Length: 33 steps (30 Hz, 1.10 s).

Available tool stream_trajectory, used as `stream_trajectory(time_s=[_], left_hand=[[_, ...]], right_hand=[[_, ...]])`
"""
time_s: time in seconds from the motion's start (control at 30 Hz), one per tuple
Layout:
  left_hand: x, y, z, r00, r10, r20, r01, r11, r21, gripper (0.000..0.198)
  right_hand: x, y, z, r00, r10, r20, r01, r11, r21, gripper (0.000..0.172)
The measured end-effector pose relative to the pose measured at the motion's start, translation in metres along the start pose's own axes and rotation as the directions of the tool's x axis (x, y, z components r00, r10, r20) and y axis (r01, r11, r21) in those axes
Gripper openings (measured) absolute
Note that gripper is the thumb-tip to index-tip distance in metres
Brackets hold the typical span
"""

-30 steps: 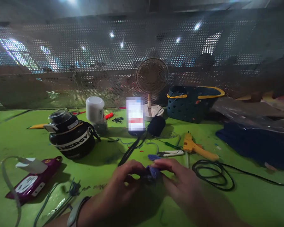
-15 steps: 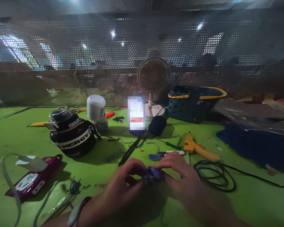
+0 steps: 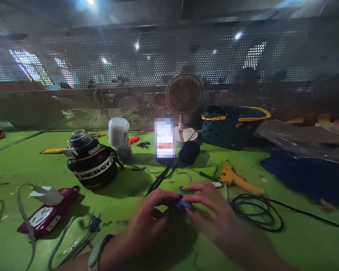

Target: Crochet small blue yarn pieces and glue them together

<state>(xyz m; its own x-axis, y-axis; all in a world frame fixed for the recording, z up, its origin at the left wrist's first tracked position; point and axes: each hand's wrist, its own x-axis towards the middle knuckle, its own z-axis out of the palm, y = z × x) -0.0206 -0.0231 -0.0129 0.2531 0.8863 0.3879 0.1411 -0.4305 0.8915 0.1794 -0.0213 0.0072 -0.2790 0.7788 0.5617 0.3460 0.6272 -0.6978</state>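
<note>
A small purple-blue piece of knitted or crocheted yarn is held between both hands, low over the green table. My left hand pinches its left side, with thumb and forefinger closed. On the other side, my right hand grips the right edge between thumb and fingers. Parts of the piece are covered by the fingertips. Just beyond the right fingers lies another small blue yarn piece, partly hidden. A white-handled tool shows its end behind the right hand.
Beyond the hands stand a lit phone, a dark yarn ball, a fan and a basket. A yellow glue gun and coiled cable lie right. Leftward are a black bottle and purple power strip.
The purple-blue piece has been turned between the fingers, and my right fingers have shifted their grip on it. The whole view has moved slightly.
</note>
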Motion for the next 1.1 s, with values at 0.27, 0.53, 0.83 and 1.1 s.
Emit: stream_trajectory(time_s=[0.27,0.53,0.83,1.1], left_hand=[[0.006,0.004,-0.001,0.942,0.336,-0.019,-0.332,0.936,0.12,0.037],[0.005,0.001,0.0,0.911,0.411,-0.043,-0.395,0.896,0.202,0.031],[0.004,0.002,-0.001,0.935,0.354,0.005,-0.349,0.919,0.185,0.039],[0.006,-0.002,-0.003,0.945,0.328,-0.015,-0.319,0.928,0.195,0.036]], right_hand=[[-0.002,-0.001,-0.002,0.923,-0.383,0.021,0.38,0.905,-0.191,0.039],[-0.003,-0.002,-0.003,0.921,-0.387,0.038,0.385,0.895,-0.223,0.038],[-0.003,-0.008,-0.003,0.918,-0.394,0.04,0.389,0.878,-0.279,0.037],[-0.001,0.005,-0.018,0.95,-0.311,-0.032,0.29,0.915,-0.281,0.025]])
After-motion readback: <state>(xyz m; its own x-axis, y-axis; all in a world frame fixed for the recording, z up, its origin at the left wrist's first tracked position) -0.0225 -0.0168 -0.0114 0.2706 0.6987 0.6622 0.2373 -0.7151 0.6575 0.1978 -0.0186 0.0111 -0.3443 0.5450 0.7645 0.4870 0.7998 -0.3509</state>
